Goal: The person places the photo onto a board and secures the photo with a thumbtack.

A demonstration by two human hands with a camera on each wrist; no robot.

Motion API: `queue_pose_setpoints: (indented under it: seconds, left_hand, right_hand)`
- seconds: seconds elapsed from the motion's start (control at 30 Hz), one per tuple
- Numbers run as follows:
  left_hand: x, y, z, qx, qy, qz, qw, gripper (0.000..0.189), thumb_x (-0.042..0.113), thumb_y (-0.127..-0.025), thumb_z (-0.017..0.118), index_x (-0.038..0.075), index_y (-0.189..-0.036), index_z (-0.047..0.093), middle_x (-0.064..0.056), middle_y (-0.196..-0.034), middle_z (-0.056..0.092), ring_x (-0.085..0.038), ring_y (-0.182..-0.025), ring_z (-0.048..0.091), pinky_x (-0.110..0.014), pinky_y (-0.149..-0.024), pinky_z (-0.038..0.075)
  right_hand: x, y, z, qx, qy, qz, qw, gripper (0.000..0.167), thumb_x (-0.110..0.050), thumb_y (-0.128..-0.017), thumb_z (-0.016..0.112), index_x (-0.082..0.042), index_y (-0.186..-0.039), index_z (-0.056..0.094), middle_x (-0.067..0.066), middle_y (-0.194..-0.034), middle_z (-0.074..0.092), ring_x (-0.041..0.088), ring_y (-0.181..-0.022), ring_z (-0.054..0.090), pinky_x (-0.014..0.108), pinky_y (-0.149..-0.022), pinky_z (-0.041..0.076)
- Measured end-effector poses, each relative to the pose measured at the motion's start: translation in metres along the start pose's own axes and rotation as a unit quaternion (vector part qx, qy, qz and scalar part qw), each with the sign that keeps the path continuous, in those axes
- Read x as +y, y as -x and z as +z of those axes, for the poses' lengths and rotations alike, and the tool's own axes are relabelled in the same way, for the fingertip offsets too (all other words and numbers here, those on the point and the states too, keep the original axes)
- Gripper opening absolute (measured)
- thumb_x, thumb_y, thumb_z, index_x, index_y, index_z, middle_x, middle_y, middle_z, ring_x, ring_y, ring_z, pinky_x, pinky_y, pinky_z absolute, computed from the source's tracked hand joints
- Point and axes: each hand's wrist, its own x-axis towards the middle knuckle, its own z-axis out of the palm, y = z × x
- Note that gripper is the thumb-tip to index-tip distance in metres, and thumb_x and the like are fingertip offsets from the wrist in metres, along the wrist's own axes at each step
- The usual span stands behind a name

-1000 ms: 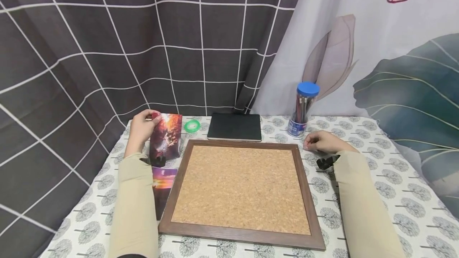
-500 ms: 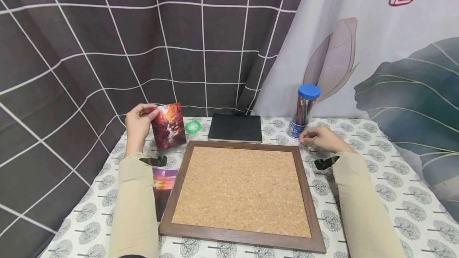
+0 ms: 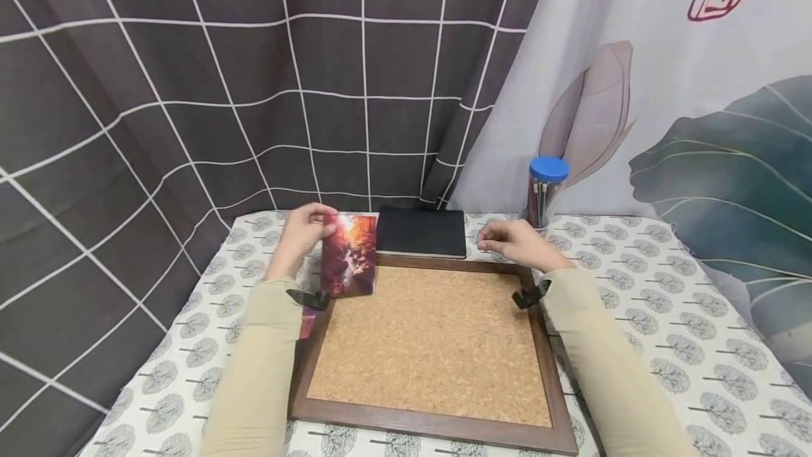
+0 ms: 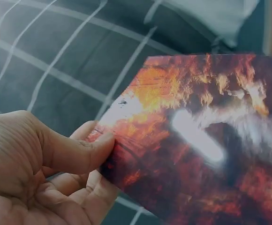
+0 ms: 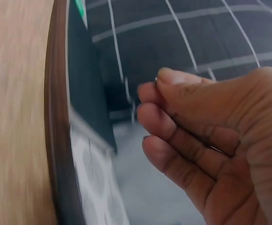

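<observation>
A glossy photo card point(image 3: 348, 254) with a fiery red and orange scene stands over the upper left corner of the cork board point(image 3: 431, 344). My left hand point(image 3: 306, 233) pinches it by its upper left corner. Close up in the left wrist view, the thumb lies over the front of the photo card point(image 4: 187, 136). My right hand point(image 3: 517, 242) hovers above the board's upper right part, fingers loosely curled. In the right wrist view, the right hand point(image 5: 197, 136) has thumb and forefinger tips together, with no object showing between them.
A second photo card point(image 3: 307, 323) with a purple sunset lies left of the board, mostly hidden by the left arm. Behind the board lies a black notebook point(image 3: 421, 231). A blue-lidded jar of pencils point(image 3: 544, 192) stands behind the right hand. Curtains hang behind the patterned tablecloth point(image 3: 666, 316).
The photo card has been lifted off the table and carried right to the board's corner by my left hand. My right hand has moved left, from beside the board to above its edge.
</observation>
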Motion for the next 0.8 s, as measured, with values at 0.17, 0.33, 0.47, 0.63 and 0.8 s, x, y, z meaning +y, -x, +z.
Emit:
queue_pose_setpoints:
  seconds: [0.17, 0.33, 0.47, 0.63, 0.8]
  left_hand:
    - [-0.008, 0.004, 0.017, -0.054, -0.009, -0.035, 0.9979, 0.035, -0.002, -0.087, 0.072, -0.002, -0.121, 0.066, -0.019, -0.115, 0.066, -0.020, -0.093, 0.059, -0.028, -0.082, 0.053]
    - [-0.016, 0.013, 0.029, -0.102, -0.011, -0.071, 0.9922, 0.036, 0.006, -0.089, 0.073, 0.000, -0.124, 0.066, -0.017, -0.118, 0.065, -0.021, -0.095, 0.064, -0.030, -0.084, 0.056]
    - [-0.024, 0.019, 0.040, -0.130, 0.002, -0.084, 0.9880, 0.038, 0.006, -0.089, 0.073, -0.001, -0.126, 0.066, -0.018, -0.117, 0.065, -0.022, -0.092, 0.065, -0.032, -0.083, 0.056]
    - [-0.030, 0.023, 0.048, -0.148, -0.027, -0.067, 0.9863, 0.034, 0.004, -0.088, 0.073, 0.000, -0.121, 0.068, -0.014, -0.108, 0.065, -0.019, -0.086, 0.062, -0.031, -0.077, 0.056]
    - [-0.034, 0.023, 0.051, -0.152, -0.054, -0.063, 0.9849, 0.029, 0.001, -0.083, 0.076, 0.000, -0.112, 0.072, -0.007, -0.091, 0.064, -0.016, -0.077, 0.060, -0.029, -0.071, 0.057]
  right_hand:
    - [-0.028, -0.026, 0.019, -0.008, -0.014, -0.031, 0.9994, 0.004, -0.019, -0.096, 0.070, -0.015, -0.097, 0.072, -0.006, -0.089, 0.073, 0.010, -0.081, 0.064, 0.033, -0.074, 0.053]
    - [-0.053, -0.044, 0.037, -0.024, -0.033, -0.037, 0.9985, 0.004, -0.018, -0.097, 0.069, -0.016, -0.098, 0.072, -0.006, -0.088, 0.073, 0.011, -0.078, 0.064, 0.031, -0.071, 0.053]
    - [-0.067, -0.055, 0.049, -0.022, -0.049, -0.031, 0.9981, 0.004, -0.020, -0.097, 0.069, -0.018, -0.098, 0.072, -0.003, -0.089, 0.074, 0.012, -0.078, 0.066, 0.031, -0.071, 0.054]
    - [-0.074, -0.067, 0.067, -0.014, -0.077, -0.031, 0.9964, 0.004, -0.022, -0.095, 0.072, -0.018, -0.097, 0.073, -0.006, -0.089, 0.074, 0.011, -0.080, 0.068, 0.031, -0.075, 0.055]
    - [-0.079, -0.083, 0.096, -0.034, -0.119, -0.032, 0.9918, 0.005, -0.023, -0.094, 0.072, -0.019, -0.096, 0.074, -0.006, -0.090, 0.074, 0.010, -0.085, 0.067, 0.031, -0.082, 0.053]
